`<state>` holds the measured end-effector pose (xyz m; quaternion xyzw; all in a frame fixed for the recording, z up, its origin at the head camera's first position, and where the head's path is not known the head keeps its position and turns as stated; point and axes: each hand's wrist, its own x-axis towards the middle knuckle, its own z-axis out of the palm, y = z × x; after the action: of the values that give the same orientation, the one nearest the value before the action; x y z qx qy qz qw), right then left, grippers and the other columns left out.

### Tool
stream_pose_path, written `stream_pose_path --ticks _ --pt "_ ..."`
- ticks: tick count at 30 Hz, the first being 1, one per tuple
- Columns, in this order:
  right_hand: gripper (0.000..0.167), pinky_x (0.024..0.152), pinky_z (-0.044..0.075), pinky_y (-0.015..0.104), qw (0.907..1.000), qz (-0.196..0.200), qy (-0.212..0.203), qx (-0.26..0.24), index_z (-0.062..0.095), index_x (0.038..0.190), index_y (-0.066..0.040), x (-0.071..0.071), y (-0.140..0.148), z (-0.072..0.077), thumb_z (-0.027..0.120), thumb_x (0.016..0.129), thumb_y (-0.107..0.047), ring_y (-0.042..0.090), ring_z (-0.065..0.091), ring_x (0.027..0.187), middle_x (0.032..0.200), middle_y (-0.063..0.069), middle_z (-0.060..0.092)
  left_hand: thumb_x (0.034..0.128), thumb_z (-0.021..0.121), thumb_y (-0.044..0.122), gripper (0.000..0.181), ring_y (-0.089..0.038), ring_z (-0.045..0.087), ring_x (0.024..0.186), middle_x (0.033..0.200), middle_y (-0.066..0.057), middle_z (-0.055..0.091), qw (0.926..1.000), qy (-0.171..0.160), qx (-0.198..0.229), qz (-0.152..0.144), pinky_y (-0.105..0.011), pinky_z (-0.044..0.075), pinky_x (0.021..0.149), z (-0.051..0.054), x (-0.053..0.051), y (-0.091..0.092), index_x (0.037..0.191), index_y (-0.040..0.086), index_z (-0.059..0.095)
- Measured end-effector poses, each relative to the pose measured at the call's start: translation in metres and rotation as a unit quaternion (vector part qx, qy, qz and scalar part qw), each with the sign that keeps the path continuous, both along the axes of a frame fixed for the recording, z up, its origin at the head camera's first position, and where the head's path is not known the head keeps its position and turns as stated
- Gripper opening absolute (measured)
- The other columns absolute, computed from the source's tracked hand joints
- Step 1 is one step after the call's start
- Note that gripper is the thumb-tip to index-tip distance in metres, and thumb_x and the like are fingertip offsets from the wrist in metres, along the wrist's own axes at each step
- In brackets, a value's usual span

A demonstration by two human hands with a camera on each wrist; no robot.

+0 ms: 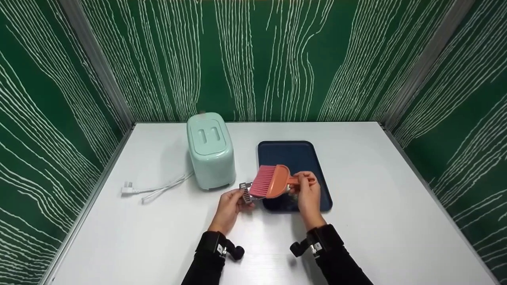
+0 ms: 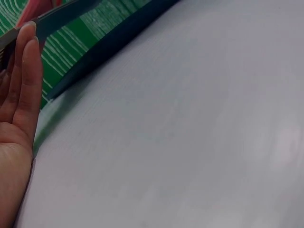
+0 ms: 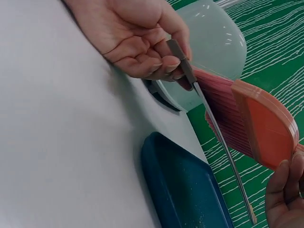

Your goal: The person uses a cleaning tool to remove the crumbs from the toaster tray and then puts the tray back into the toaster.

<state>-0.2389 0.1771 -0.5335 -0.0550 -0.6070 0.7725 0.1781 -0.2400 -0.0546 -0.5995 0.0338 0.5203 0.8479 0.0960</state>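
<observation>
In the head view my left hand (image 1: 227, 209) pinches the grey slotted end of a thin metal crumb tray (image 1: 246, 194). An orange brush (image 1: 278, 182) with pink bristles is gripped by its handle in my right hand (image 1: 309, 194). Its bristles lie over the crumb tray, hiding much of it. Seen edge-on in the right wrist view, the crumb tray (image 3: 216, 128) tilts down, with a pale crumb at its low end. Beneath both is a dark blue tray (image 1: 285, 150), with small crumbs on it in the right wrist view.
A mint-green toaster (image 1: 212, 170) with a slotted lid stands left of the blue tray. Its white cord and plug (image 1: 127, 189) lie farther left on the white table (image 1: 380, 178). Green patterned panels (image 1: 277, 59) enclose the table at the back and sides.
</observation>
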Motion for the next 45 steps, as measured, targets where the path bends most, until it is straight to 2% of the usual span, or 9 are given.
stream_pose_path --ticks 10,18,22,30,40,45 --pt "0.019 0.053 0.053 0.022 0.9989 0.008 -0.013 0.044 0.060 0.102 0.001 0.003 0.009 -0.002 0.047 0.110 -0.009 0.009 0.058 0.055 0.071 0.003 0.069 0.1120 0.050 0.012 0.029 -0.016 0.073 0.075 0.094 -0.009 0.076 1.0000 0.000 0.003 0.007 -0.032 0.063 0.078 0.000 0.000 0.000 0.122 -0.011 0.065" --pt "0.020 0.052 0.055 0.027 0.9994 0.014 -0.005 0.032 0.058 0.103 0.003 0.005 0.018 -0.004 0.043 0.112 -0.005 0.011 0.057 0.054 0.072 0.005 0.065 0.1119 0.049 0.009 0.032 -0.016 0.073 0.073 0.093 -0.009 0.075 0.9996 -0.003 0.025 0.015 -0.031 0.064 0.077 0.001 -0.001 0.001 0.126 -0.017 0.060" --pt "0.020 0.053 0.058 0.029 0.9993 0.008 -0.007 0.036 0.058 0.103 0.003 0.005 0.026 -0.002 0.043 0.112 -0.006 0.011 0.058 0.054 0.071 0.004 0.067 0.1117 0.049 0.009 0.030 -0.016 0.073 0.074 0.095 -0.010 0.076 0.9996 -0.009 0.022 0.016 -0.030 0.064 0.078 0.002 0.000 0.000 0.125 -0.016 0.060" --pt "0.020 0.053 0.054 0.022 0.9985 -0.018 -0.028 0.043 0.060 0.103 0.001 0.006 0.041 0.000 0.044 0.112 -0.008 0.008 0.059 0.054 0.070 0.001 0.071 0.1114 0.050 0.010 0.030 -0.015 0.073 0.076 0.097 -0.010 0.076 0.9997 -0.008 0.012 0.017 -0.030 0.063 0.079 0.003 0.001 0.000 0.125 -0.014 0.061" --pt "0.020 0.052 0.053 0.022 0.9988 -0.032 -0.029 0.023 0.059 0.103 0.001 0.006 0.054 -0.002 0.044 0.112 -0.008 0.008 0.057 0.053 0.069 0.000 0.069 0.1123 0.049 0.012 0.030 -0.015 0.072 0.075 0.096 -0.009 0.075 0.9999 -0.004 0.007 0.011 -0.029 0.062 0.079 0.002 0.001 -0.001 0.122 -0.013 0.063" --pt "0.020 0.051 0.053 0.022 0.9988 -0.037 -0.031 0.006 0.059 0.103 0.001 0.006 0.060 -0.002 0.044 0.112 -0.008 0.008 0.058 0.053 0.069 0.001 0.068 0.1118 0.050 0.010 0.032 -0.014 0.073 0.073 0.096 -0.009 0.077 0.9998 -0.001 0.012 0.015 -0.028 0.063 0.077 0.002 0.000 0.000 0.126 -0.015 0.062"
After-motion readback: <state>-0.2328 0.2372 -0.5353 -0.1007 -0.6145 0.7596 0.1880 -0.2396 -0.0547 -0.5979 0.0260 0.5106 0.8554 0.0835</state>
